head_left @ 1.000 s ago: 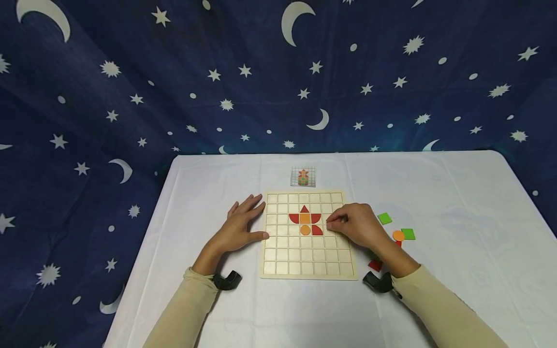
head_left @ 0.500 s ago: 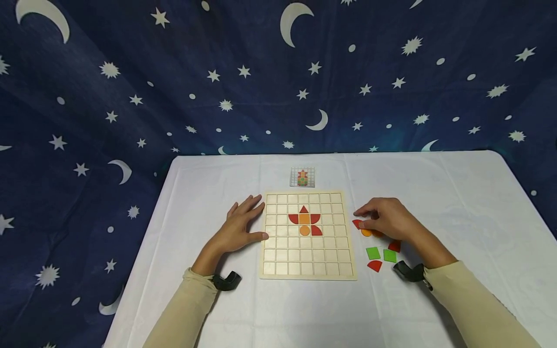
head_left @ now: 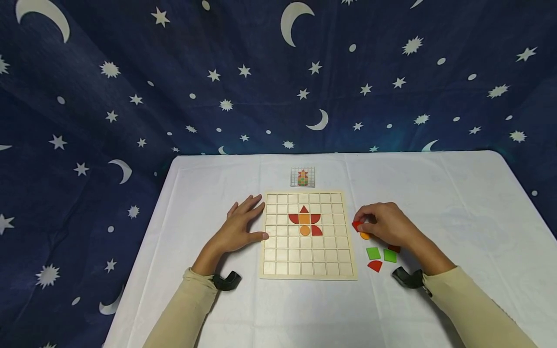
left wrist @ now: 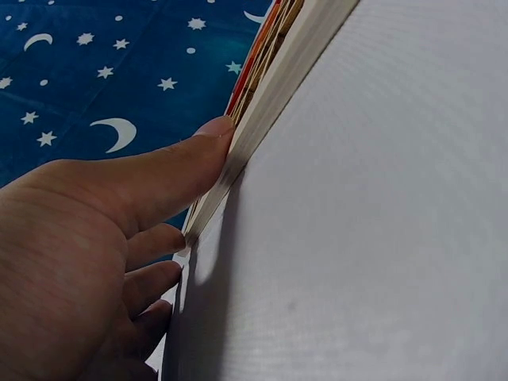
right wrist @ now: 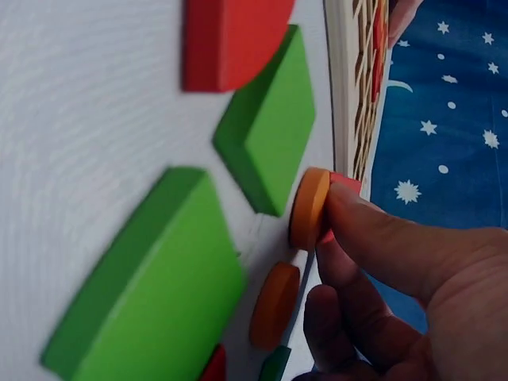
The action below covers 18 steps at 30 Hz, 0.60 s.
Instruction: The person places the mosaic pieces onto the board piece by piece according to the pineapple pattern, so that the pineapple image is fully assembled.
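A wooden grid board lies on the white table. Several pieces sit in its cells: a red triangle, an orange square, an orange disc and red quarter-circles. My left hand rests at the board's left edge, fingers spread, its thumb against the rim. Right of the board, my right hand pinches a red quarter-circle piece between thumb and fingers. An orange disc is right by the thumb, partly covering the red piece in the right wrist view.
Near the right hand lie two green squares, a red quarter-circle and another red piece. A second orange disc shows in the right wrist view. Behind the board is a pattern card; a starry blue cloth hangs beyond.
My right hand has moved from the board's right side to the loose pieces, and its fingers have closed on a red quarter-circle there. The left hand stays in place.
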Tool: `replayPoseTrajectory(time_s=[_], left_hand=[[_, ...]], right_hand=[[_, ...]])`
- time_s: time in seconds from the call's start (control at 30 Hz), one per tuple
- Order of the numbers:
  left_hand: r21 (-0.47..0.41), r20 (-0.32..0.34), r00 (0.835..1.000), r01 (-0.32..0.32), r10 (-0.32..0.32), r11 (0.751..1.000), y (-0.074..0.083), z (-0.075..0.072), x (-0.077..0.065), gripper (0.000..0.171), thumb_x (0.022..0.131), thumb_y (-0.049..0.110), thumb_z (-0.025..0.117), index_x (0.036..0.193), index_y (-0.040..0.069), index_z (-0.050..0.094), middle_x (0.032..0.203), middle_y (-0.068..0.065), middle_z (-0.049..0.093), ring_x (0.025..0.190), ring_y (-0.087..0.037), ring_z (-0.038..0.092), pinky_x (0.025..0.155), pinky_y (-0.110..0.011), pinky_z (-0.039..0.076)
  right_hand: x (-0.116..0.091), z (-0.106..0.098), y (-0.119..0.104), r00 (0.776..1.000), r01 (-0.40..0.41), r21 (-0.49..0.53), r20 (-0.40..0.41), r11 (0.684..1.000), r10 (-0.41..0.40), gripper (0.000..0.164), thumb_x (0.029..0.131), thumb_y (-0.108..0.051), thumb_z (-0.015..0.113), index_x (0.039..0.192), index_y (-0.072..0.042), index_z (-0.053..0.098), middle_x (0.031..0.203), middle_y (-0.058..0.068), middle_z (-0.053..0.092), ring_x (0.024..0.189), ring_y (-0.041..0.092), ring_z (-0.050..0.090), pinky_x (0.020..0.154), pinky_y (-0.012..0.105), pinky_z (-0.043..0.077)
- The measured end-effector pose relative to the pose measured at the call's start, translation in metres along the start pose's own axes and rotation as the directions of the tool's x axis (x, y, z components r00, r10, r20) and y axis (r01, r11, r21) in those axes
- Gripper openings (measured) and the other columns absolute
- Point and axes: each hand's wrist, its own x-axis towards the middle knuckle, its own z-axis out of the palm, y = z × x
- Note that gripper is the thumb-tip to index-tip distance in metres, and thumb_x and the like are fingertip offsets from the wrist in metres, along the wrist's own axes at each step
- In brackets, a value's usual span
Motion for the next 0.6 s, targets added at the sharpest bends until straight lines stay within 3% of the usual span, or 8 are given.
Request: replayPoseTrajectory(time_s=[0.23,0.33,0.5,0.6], left_hand=[[-0.003,-0.003,1.000,-0.005,0.005,1.000,0.000,-0.001,-0.001,0.088,0.084,0.038,0.084,0.154,0.004,0.044,0.169,-0.010,0.028,0.159,-0.034,0.016,0.125,-0.063,0.004],[0.002,-0.003,1.000,-0.001,0.001,1.000,0.000,-0.001,-0.001,0.089,0.083,0.038,0.084,0.155,0.005,0.043,0.169,-0.010,0.028,0.159,-0.033,0.016,0.125,-0.063,0.004],[0.013,0.005,1.000,0.007,-0.007,1.000,-0.001,0.000,0.000,0.089,0.084,0.039,0.084,0.155,0.006,0.043,0.169,-0.008,0.027,0.159,-0.031,0.015,0.125,-0.061,0.004],[0.013,0.005,1.000,0.001,-0.001,1.000,-0.001,0.000,0.001,0.089,0.084,0.040,0.084,0.155,0.005,0.043,0.169,-0.009,0.027,0.159,-0.032,0.015,0.125,-0.061,0.004]], right_hand=[[0.002,-0.003,-0.008,1.000,-0.005,0.092,0.018,0.996,0.004,0.014,0.086,-0.010,0.081,0.091,-0.022,0.076,0.075,-0.008,0.063,0.073,0.013,0.056,0.067,0.023,0.047],[0.006,-0.004,-0.015,1.000,-0.009,0.161,0.015,0.987,0.007,0.013,0.087,-0.009,0.080,0.095,-0.020,0.077,0.083,-0.005,0.067,0.076,0.016,0.058,0.066,0.024,0.050],[0.016,0.005,-0.033,1.000,-0.018,0.253,0.027,0.967,0.011,0.014,0.092,-0.014,0.077,0.104,-0.019,0.080,0.104,-0.003,0.072,0.093,0.019,0.060,0.079,0.029,0.051],[0.023,0.014,-0.044,0.998,-0.050,0.334,0.056,0.941,0.034,0.016,0.093,-0.016,0.075,0.108,-0.017,0.079,0.104,0.001,0.073,0.092,0.019,0.066,0.081,0.031,0.053]])
